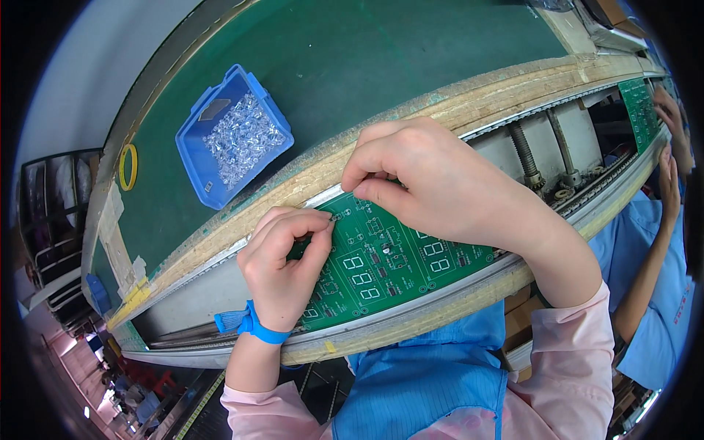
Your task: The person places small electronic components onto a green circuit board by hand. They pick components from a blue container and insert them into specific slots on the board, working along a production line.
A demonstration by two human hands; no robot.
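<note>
Below both hands lies a green circuit board (400, 275) with white digit outlines and small parts on it, set along the conveyor rails. My left hand (282, 257), with a blue strap at its wrist, is pinched over the board's left part; a tiny piece seems to sit at the fingertips, too small to name. My right hand (418, 172) is closed over the board's far edge, its thumb and finger together, and whatever they hold is hidden. Beyond my left hand, a blue bin (192, 150) holds many small clear parts (246, 139).
A yellow tape ring (128, 167) lies on the green bench top (352, 55) at the left. Wooden edging (469, 92) runs between bench and conveyor. At the right, a co-worker's hands (669, 117) are near another green board (639, 114). Threaded rods (524, 150) show inside the conveyor.
</note>
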